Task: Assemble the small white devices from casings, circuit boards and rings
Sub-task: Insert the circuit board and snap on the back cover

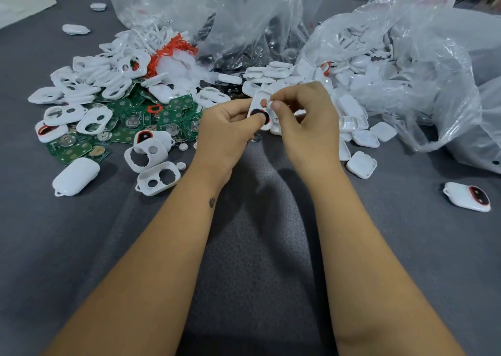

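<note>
Both hands are up together over the grey fabric tabletop (257, 247), clamped on one small white plastic casing w/ two holes (260, 103). Left hand (227, 127) grips its near end, thumb pressed on a black disc in the lower hole. Right hand (306, 111) pinches the far end by the upper hole. Casing's long axis runs away from the person, tilted slightly right. Green circuit boards (130, 122) lie to the left, nearer the left hand.

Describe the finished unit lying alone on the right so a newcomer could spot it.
Start at the clear plastic bags on the right of the grey table. Nearer the camera, an assembled device lies alone. Unlike the plain white casings nearby, its face shows a black, red-ringed window.
</note>
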{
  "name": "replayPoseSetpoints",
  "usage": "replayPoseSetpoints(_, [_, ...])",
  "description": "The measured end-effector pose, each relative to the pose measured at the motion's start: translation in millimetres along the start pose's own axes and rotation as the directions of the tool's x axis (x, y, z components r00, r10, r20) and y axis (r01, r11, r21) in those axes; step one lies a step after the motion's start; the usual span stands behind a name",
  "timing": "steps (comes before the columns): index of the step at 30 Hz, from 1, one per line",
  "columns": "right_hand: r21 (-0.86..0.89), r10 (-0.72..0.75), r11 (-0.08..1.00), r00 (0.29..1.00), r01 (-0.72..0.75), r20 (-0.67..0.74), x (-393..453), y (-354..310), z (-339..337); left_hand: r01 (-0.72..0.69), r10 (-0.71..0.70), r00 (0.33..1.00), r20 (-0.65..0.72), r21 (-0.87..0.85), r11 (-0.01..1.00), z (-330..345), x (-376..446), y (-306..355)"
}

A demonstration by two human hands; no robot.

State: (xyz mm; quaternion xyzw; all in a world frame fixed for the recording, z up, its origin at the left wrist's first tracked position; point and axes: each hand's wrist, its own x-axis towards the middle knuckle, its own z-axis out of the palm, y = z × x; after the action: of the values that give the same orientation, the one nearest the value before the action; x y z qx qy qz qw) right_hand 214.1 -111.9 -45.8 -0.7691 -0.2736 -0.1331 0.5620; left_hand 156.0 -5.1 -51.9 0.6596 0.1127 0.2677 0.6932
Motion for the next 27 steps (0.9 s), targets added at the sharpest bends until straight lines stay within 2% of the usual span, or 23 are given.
replayPoseSetpoints(8, [-0.002,0.027,1.000,0.999,-0.027,0.034,1.2,-0.3,-0.1,-0.015,0.013,0.999,0.036,0.043,0.999,0.4,-0.7,-0.4])
replayPoseSetpoints(27, [0.046,0.061,0.997,0.998,-0.062,0.031,0.8,-5.0,-1.9,-0.013,0.012,0.999,0.049,0.026,1.000,-0.4,2.4,-3.4])
